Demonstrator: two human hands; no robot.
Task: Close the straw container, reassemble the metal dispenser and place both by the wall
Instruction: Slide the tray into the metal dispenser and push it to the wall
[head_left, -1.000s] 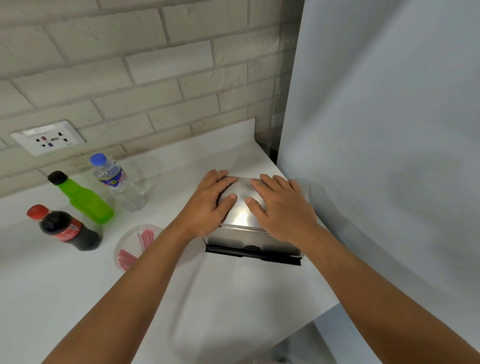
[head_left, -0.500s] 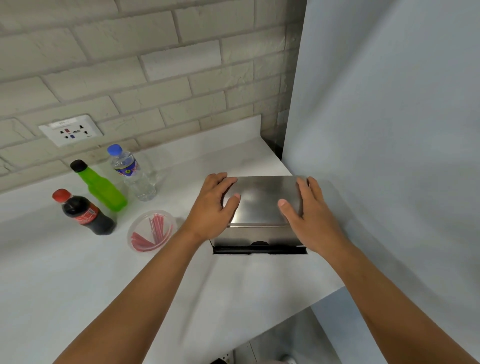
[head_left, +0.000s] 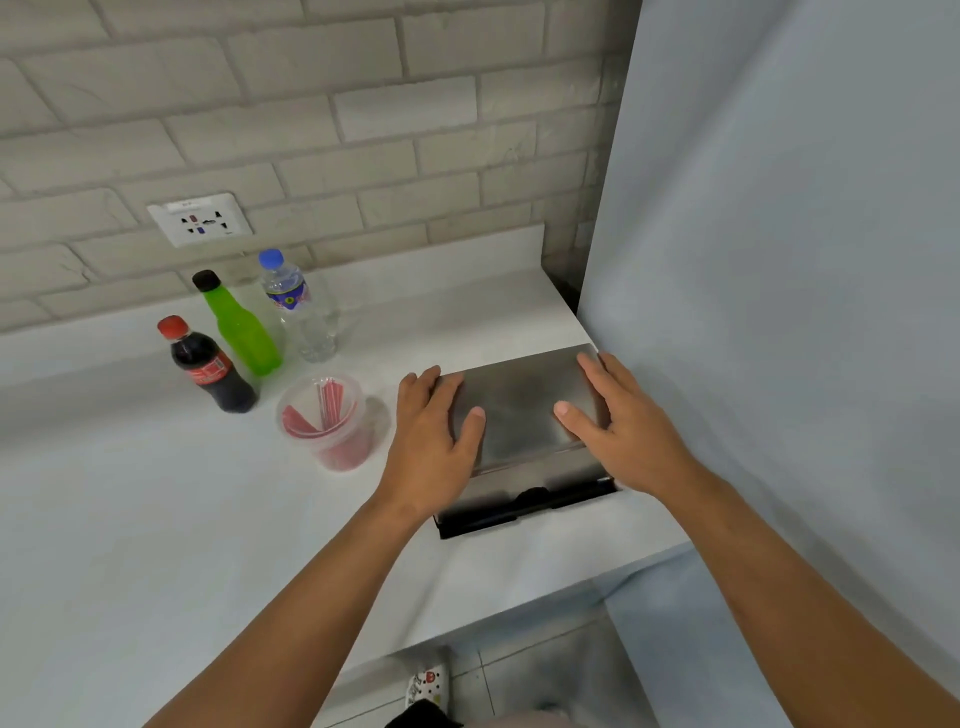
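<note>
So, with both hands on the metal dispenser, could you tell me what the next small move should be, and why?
Probably slide the metal dispenser back toward the brick wall. The left hand and right hand grip its two sides, its top looks seated, yet it sits near the counter's front edge with bare counter behind it.

Both hands have slid apart: the left hand (head_left: 428, 441) now grips the left edge of the metal dispenser (head_left: 519, 410), the right hand (head_left: 628, 431) its right edge. The dispenser seems slightly turned against the wall.
</note>
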